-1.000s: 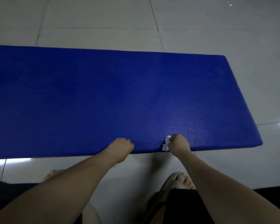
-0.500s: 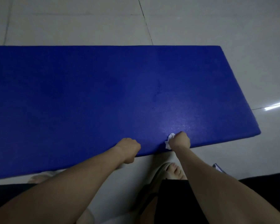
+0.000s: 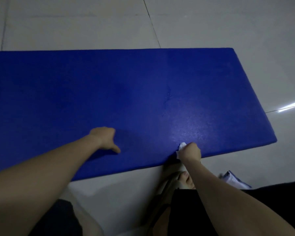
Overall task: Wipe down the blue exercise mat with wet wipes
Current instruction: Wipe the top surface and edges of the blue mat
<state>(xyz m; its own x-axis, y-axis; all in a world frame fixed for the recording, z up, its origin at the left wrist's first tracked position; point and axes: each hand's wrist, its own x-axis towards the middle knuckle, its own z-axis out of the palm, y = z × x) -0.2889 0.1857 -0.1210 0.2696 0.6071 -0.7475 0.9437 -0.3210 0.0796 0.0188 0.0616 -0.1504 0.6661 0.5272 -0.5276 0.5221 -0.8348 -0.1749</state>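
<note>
On a pale tiled floor, seen from a head-worn camera looking down, a blue exercise mat lies flat. It runs from the left edge of the view to a corner at the right, with its near long edge just beyond the person's knees. The step in hand looks to be wiping the near right part of the mat, where a faint damp sheen shows just beyond the right hand. To do it well, strokes should probably overlap and work outward from that sheen toward the dry-looking left and far areas, with steady downward pressure. The cloth would cover more if spread flatter than it is now, and it could be turned to a clean face as it soils. The other hand can weigh the mat down so it does not slide on the smooth tile. The right hand is closed in a fist round a small white wet wipe, bunched up so that only a crumpled bit pokes out at the hand's left side, touching the mat right at its near edge. The left hand rests on the mat well to the left, holding nothing visible, thumb stuck out toward the right (its fingers are hidden behind the back of the hand, so flat or curled cannot be told). A sandalled foot shows on the floor below the right wrist, and near it, to the right, lies a pale packet-like thing, too blurred to identify.
</note>
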